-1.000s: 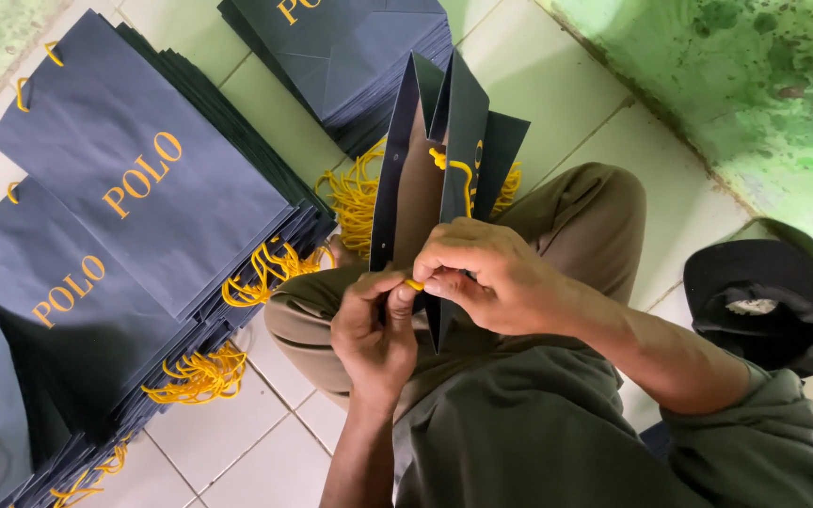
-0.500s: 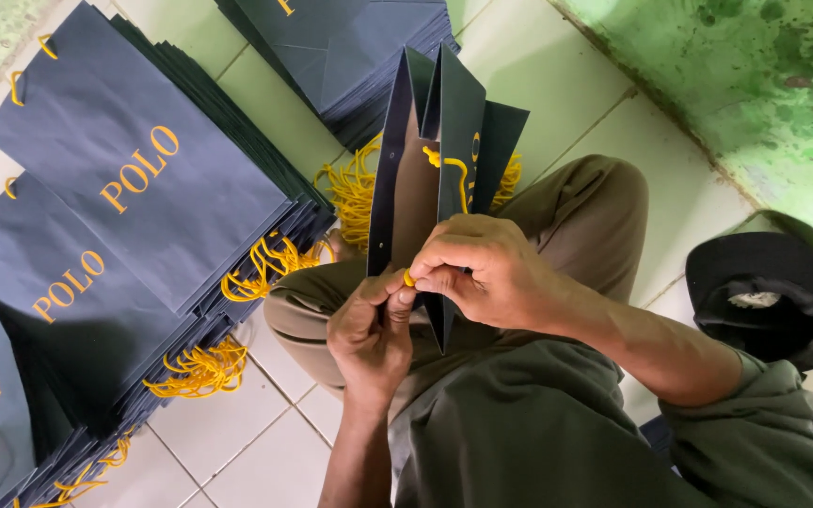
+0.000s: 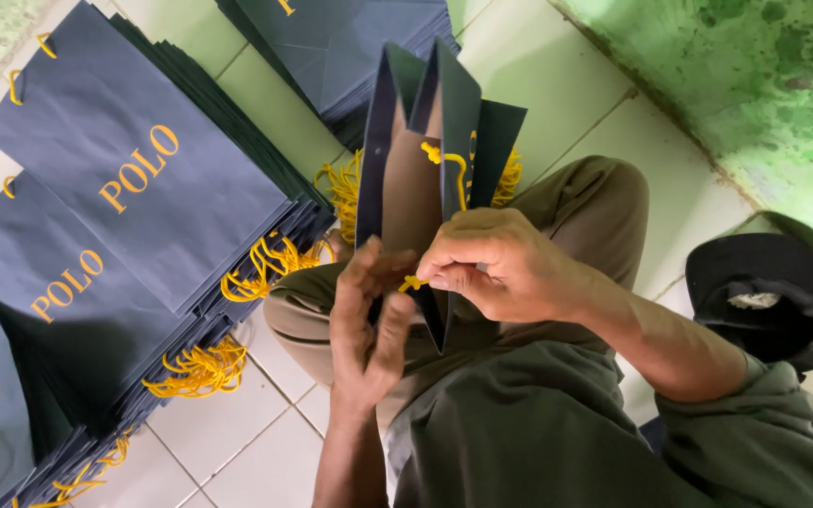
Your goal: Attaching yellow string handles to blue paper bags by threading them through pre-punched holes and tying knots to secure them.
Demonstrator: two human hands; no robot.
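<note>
Pinching the tip of a yellow cord [image 3: 413, 281] between thumb and forefinger, the right hand [image 3: 496, 268] is keeping a clenched grip at the near edge of a dark paper bag [image 3: 425, 179], which is standing upright on the person's lap with its mouth spread. Half a second ago both hands were closed on that cord end; now the left hand [image 3: 369, 329] is opening, its fingers fanned and its grip released, though the palm is still resting against the bag's near panel. That shift is leaving the cord in the right hand alone. Another yellow loop is already hanging inside the bag, farther from the person.

Left of the bag, stacks of flat dark bags [image 3: 134, 198] with gold lettering are lying on the tiled floor [image 3: 265, 442], yellow cord handles [image 3: 204, 372] spilling from their edges. Beyond the bag, a second stack [image 3: 341, 47] is lying flat. Right of the bag, past the person's bent knee, a black cap [image 3: 762, 296] is sitting on the floor beside a green-stained wall [image 3: 755, 85].
</note>
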